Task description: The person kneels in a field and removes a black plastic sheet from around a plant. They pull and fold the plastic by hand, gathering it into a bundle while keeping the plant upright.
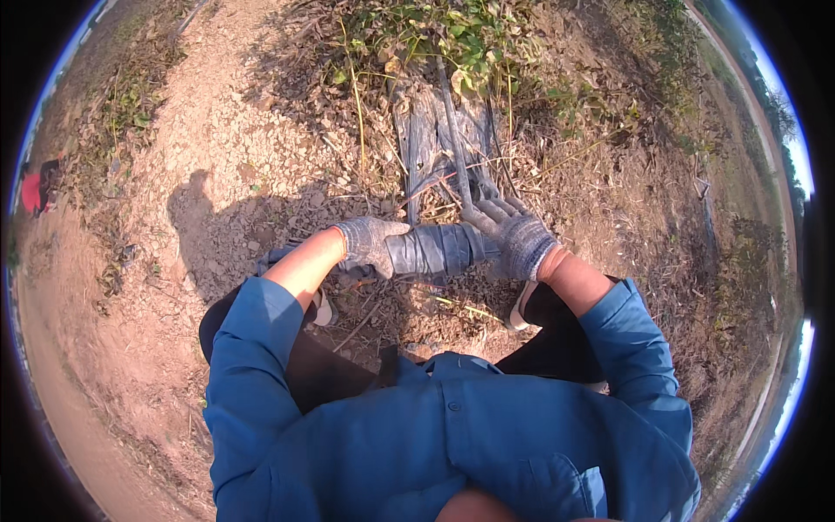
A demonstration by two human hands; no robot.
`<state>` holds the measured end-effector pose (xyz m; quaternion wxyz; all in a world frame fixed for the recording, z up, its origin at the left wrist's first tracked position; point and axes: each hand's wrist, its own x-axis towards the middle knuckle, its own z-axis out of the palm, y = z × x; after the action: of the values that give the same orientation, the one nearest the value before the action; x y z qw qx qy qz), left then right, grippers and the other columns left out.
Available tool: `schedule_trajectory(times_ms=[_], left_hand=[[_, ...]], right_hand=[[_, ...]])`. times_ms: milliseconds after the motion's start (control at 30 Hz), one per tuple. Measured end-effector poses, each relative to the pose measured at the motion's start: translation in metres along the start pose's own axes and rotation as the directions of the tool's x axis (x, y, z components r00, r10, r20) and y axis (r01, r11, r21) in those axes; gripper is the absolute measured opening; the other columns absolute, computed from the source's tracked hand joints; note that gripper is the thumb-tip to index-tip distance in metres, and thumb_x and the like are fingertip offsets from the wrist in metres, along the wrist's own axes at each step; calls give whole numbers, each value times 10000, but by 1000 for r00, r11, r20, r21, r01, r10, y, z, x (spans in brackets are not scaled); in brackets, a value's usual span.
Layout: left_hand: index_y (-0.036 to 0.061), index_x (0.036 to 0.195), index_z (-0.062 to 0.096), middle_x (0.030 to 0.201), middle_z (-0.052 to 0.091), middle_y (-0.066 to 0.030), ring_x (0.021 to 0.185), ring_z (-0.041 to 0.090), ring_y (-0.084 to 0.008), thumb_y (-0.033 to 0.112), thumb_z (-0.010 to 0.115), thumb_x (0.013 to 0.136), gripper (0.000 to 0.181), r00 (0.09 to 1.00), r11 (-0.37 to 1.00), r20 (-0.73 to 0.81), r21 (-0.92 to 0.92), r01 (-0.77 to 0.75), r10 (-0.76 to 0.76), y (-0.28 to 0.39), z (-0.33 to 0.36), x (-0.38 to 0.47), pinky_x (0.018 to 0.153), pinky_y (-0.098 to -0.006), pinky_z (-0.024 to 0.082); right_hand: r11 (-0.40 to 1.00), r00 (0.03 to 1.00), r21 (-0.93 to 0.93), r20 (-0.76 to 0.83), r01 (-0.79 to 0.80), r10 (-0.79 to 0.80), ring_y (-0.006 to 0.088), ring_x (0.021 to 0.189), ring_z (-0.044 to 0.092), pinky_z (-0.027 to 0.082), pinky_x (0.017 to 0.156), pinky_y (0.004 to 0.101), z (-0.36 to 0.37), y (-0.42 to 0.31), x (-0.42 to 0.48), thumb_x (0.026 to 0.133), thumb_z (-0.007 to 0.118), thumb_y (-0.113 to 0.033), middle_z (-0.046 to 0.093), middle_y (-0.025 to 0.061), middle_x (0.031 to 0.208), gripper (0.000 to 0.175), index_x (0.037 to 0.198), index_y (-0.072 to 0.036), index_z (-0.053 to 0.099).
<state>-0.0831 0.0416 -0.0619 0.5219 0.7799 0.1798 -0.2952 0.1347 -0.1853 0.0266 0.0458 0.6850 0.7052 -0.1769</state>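
Observation:
A thick roll of dark grey plastic film (434, 251) lies crosswise in front of me, low over the ground between my feet. My left hand (370, 243), in a grey knitted glove, is closed around its left part, and loose crumpled film trails out beyond that hand. Against the roll's right end rests my right hand (515, 238), gloved alike, its fingers extended forward; whether it grips the roll is hidden. Its fingertips are beside a thin grey stick or tube (451, 130) that runs forward. Ahead, a strip of dirty, wrinkled film (421, 134) stretches along the soil towards the plants.
Leafy green and drying vines (473, 46) cover the strip's far end. Dry stems and leaf litter (580, 189) lie to the right. Cloddy bare soil (215, 98) extends to the left, with a red-and-black object or figure (36, 186), too small to tell, at the far left rim.

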Motion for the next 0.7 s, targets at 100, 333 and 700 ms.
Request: schedule_trajectory(times_ms=[100, 333, 700], left_hand=[[136, 1481, 449, 1202, 661, -199, 962, 691, -267, 32, 889, 626, 967, 995, 941, 101, -332, 60, -28, -10, -9, -1, 679, -390, 579], [126, 1477, 453, 1210, 659, -206, 1053, 662, -259, 126, 900, 643, 946, 986, 987, 60, -55, -149, 152, -12, -28, -2, 824, -374, 545], [173, 1575, 210, 1345, 565, -217, 1226, 560, -380, 452, 866, 650, 1168, 884, 498, -314, 860, 111, 346, 71, 7, -28, 1074, -514, 391]], right_hand=[[937, 966, -278, 88, -210, 242, 372, 1495, 222, 100, 1228, 531, 21, -10, -6, 598, 905, -357, 278, 181, 1597, 1221, 1577, -238, 184], [964, 950, -233, -307, -132, 56, 331, 1280, 508, 288, 1158, 490, 37, 25, 9, 709, 797, -306, 573, 137, 1298, 848, 1447, -156, 408], [858, 902, 347, 346, -379, 258, 268, 841, 717, 553, 785, 384, 10, 52, 26, 613, 808, -154, 748, 95, 899, 471, 1075, -132, 716]])
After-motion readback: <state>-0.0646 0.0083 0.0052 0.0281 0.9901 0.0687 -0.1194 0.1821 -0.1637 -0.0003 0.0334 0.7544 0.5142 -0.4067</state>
